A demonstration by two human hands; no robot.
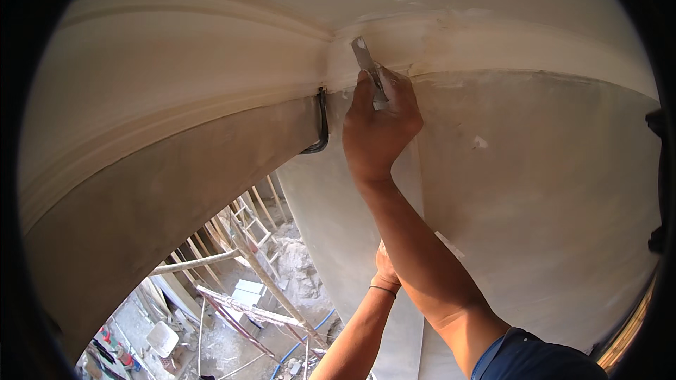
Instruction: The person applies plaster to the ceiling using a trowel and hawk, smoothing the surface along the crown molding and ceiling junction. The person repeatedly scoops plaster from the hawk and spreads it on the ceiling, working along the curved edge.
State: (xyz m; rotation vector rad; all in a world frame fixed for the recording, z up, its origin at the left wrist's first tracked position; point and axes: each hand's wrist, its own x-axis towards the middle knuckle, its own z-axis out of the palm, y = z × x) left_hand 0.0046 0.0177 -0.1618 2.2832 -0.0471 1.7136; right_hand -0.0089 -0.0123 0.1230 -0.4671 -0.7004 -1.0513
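My right hand is raised to the corner where the mouldings meet. Its fingers are closed around a putty knife, whose narrow metal blade points up toward the pale cornice. White smears mark the blade and fingers. Lower down, my left hand, with a dark band at its wrist, is mostly hidden behind my right forearm, so its fingers do not show. A small pale flat edge sticks out on the other side of that forearm; whether the left hand holds it I cannot tell.
Black cables hang out of the wall corner just left of my right hand. A grey plastered wall fills the right side. Far below, through the opening, are scaffold poles, a ladder, a white chair and rubble.
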